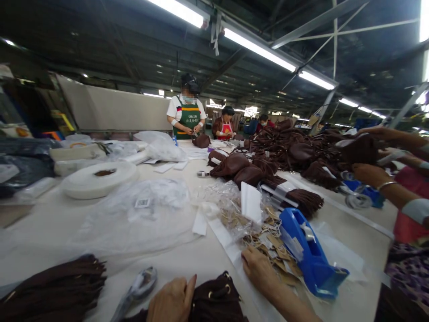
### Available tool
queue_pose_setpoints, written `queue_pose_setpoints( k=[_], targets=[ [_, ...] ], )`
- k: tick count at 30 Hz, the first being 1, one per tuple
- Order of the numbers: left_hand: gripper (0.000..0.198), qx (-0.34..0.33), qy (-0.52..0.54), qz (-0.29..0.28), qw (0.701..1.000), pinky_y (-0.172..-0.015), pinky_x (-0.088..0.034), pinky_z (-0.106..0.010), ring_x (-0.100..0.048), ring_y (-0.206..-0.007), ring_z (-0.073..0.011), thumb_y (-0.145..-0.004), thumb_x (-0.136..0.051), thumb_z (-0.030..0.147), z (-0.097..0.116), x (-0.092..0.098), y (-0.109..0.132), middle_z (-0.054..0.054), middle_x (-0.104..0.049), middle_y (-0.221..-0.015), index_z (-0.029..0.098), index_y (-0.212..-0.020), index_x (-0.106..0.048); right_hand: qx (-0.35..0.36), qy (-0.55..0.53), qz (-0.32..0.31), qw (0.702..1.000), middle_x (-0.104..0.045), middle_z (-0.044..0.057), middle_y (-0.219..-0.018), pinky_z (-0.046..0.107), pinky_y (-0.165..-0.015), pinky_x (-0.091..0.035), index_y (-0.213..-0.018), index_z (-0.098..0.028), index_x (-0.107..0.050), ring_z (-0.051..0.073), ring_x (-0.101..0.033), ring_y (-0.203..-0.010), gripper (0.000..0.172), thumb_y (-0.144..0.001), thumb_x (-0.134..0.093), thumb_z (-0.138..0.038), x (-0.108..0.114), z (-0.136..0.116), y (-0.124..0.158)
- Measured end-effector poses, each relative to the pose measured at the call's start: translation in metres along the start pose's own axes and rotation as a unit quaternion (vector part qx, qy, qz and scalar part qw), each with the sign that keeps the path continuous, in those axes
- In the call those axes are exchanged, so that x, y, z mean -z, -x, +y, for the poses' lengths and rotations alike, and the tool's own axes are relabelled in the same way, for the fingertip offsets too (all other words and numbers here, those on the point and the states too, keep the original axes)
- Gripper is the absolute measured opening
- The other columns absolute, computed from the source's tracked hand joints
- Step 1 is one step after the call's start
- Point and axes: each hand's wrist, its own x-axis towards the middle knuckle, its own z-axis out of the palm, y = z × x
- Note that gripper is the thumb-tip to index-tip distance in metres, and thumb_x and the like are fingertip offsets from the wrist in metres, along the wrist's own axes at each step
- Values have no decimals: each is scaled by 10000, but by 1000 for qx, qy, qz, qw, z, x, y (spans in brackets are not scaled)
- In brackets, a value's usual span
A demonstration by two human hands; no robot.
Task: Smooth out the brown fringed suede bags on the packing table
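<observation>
At the bottom edge my left hand is closed on a dark brown drawstring bag with gold eyelets, the thumb along its side. My right hand rests at the near edge of a heap of brown hang tags with strings, fingers curled together; whatever they pinch is hidden. Just right of the tags stands a blue tape dispenser. A strap or chain in clear wrapping lies left of my left hand. Further left is a brown fringed piece.
A large plastic bag and a white roll cover the left of the table. Brown bags are piled at the back right. A co-worker's arm reaches in from the right. A person in a green apron stands across the table.
</observation>
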Motion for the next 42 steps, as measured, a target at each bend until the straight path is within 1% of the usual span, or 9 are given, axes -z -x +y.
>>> queue_pose_setpoints(
  k=[7,16,21,27,30,34,38,40,42],
  targets=[
    [399,47,23,-3,999,-665,-418,-301,-641,-788,-228,-932,-303,331,9,9,1,-70,-659,-744,180,-770,-636,31,9,-36,999,-616,89,-953,261,-767,-407,-933,-152,-615,194,-586,-872,194,-798,-476,-150,10,-2,-13],
    [397,27,31,-10,999,-693,-437,-339,-635,-839,-255,-936,-276,319,9,10,3,-72,-662,-792,186,-805,-626,32,24,-48,998,-639,95,-856,243,-681,-369,-792,-131,-629,179,-593,-789,227,-762,-421,-44,6,-5,-29],
    [396,44,46,20,998,-674,-435,-343,-641,-801,-255,-930,-306,342,9,7,3,-70,-660,-752,185,-742,-616,36,6,-20,999,-618,94,-804,270,-671,-354,-753,-132,-600,199,-573,-760,205,-729,-420,-36,11,-4,-27],
    [401,36,37,-8,999,-678,-444,-354,-637,-824,-261,-937,-271,316,12,16,5,-70,-665,-798,192,-807,-630,39,-63,49,996,-546,101,-844,334,-739,-336,-735,-167,-517,229,-504,-803,174,-767,-354,-115,24,-8,-18],
    [395,36,32,3,999,-671,-443,-345,-638,-819,-261,-935,-282,317,12,17,5,-71,-666,-790,188,-797,-629,36,-131,66,989,-517,85,-853,353,-766,-329,-726,-193,-462,224,-476,-805,120,-753,-347,-168,29,-12,-13],
    [397,40,33,19,998,-671,-428,-318,-639,-810,-241,-933,-298,323,11,14,5,-69,-666,-769,179,-762,-626,-11,-264,47,963,-479,17,-674,337,-676,-357,-747,-212,-413,188,-470,-655,88,-738,-356,-278,32,-17,-12],
    [402,45,36,26,998,-669,-412,-312,-636,-805,-234,-932,-306,340,11,13,6,-67,-660,-747,172,-741,-617,-55,-418,-30,906,-513,0,-644,290,-592,-403,-783,-203,-404,157,-518,-600,226,-691,-435,-406,35,-23,-18],
    [387,46,39,29,998,-670,-405,-310,-633,-805,-231,-930,-321,336,11,13,6,-66,-657,-745,170,-739,-615,-60,-475,-69,875,-551,2,-687,271,-589,-416,-860,-193,-426,146,-542,-613,328,-624,-521,-400,38,-24,-13],
    [383,45,44,32,998,-672,-399,-310,-631,-800,-227,-928,-328,334,11,13,6,-64,-655,-740,171,-731,-613,-56,-516,-125,845,-560,-18,-682,233,-567,-392,-893,-191,-461,124,-534,-607,379,-546,-576,-291,42,-19,-2]
  ],
)
